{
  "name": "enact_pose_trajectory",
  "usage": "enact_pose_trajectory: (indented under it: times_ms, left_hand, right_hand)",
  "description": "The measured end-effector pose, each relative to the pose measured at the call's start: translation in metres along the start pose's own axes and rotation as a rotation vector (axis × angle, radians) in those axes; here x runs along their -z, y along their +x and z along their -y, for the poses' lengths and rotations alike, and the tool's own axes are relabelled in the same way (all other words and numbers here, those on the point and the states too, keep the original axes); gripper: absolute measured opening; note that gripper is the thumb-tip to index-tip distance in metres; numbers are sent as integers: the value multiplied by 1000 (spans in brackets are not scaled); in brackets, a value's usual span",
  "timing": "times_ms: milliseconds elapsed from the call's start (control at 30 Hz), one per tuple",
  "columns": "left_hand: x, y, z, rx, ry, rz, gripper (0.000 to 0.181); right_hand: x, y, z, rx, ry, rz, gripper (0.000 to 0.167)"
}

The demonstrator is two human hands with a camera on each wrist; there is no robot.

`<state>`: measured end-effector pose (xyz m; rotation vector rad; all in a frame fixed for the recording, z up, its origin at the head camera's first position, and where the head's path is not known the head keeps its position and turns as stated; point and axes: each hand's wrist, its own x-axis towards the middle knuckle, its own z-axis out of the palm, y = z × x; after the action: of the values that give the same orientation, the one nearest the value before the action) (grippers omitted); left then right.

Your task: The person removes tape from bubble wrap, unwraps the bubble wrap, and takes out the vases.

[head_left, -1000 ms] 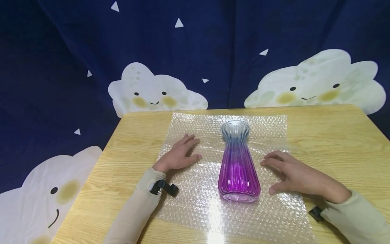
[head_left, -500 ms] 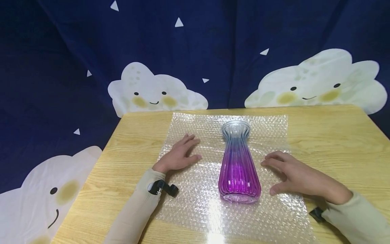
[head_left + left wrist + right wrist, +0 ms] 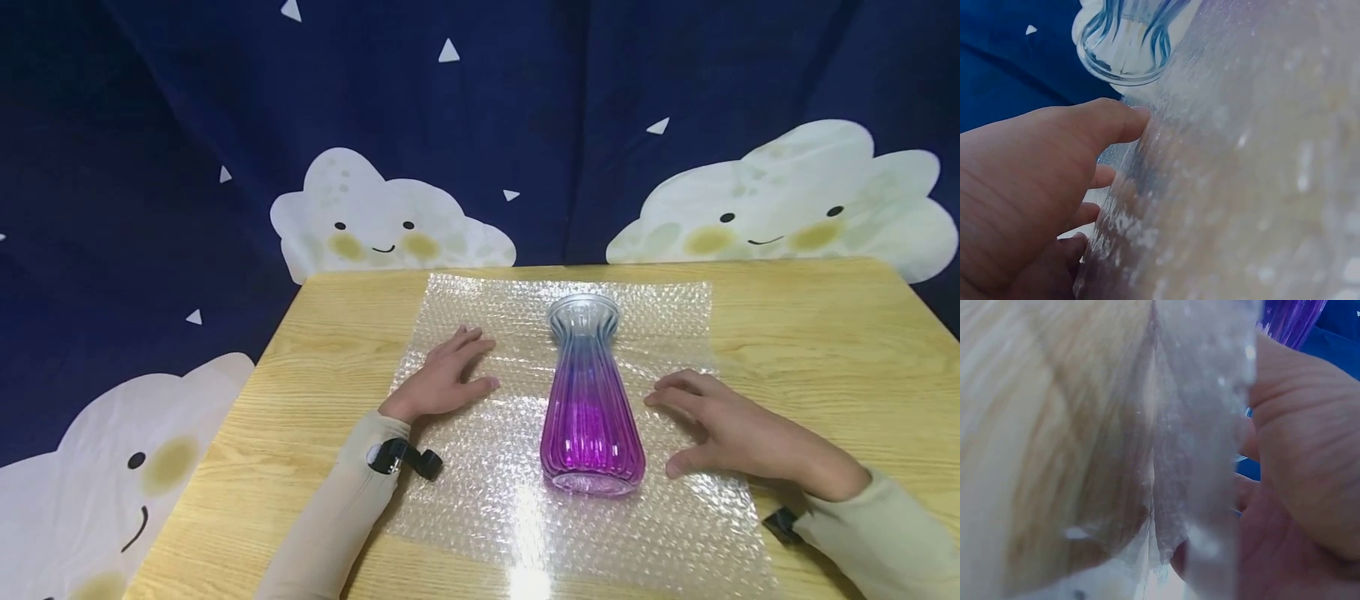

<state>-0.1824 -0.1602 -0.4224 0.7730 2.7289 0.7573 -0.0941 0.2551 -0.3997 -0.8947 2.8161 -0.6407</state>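
A ribbed glass vase (image 3: 591, 408), blue-grey at the neck and purple-magenta toward the base, is on a sheet of bubble wrap (image 3: 517, 450). To its left, my left hand (image 3: 442, 379) rests on the wrap with fingers spread, apart from the glass. My right hand (image 3: 731, 429) lies at the right side of the wrap, fingers loosely bent and holding nothing, also apart from the vase. In the left wrist view the vase's rim (image 3: 1125, 78) shows beyond my thumb. The right wrist view has the wrap's edge (image 3: 1210, 456) in front of part of my hand.
The wood-grain table (image 3: 322, 342) reaches past the wrap on both sides. Behind it hangs a dark blue cloth (image 3: 465, 117) with smiling white clouds. A small black camera is strapped to each sleeve; the left camera (image 3: 408, 458) shows plainly.
The head view has shifted very slightly. Both hands, the vase and the bubble wrap keep their places.
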Motion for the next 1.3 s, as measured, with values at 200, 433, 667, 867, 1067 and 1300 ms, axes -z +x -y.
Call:
enact_pose_trajectory:
  times_ms: [200,433,667,867,1067,1300]
  left_hand:
    - [0,0,1,4,-1,-2,71]
    - [0,1,2,-2,-4,-6,71]
    - [0,0,3,-4,-5,-16,71]
    - [0,0,2,0,-3,-17,71]
    - [1,0,-1,6,-9,-5,71]
    - [0,-1,-1,4,-5,0,71]
  right_hand:
    - [1,1,1,2,-3,0,88]
    - [2,2,1,-9,3,11,89]
    - [2,3,1,-8,-6,8,87]
    - [5,2,2,-7,-11,9,87]
    - [6,1,2,-2,-17,13,87]
    - [10,1,3,-12,-14,22,82]
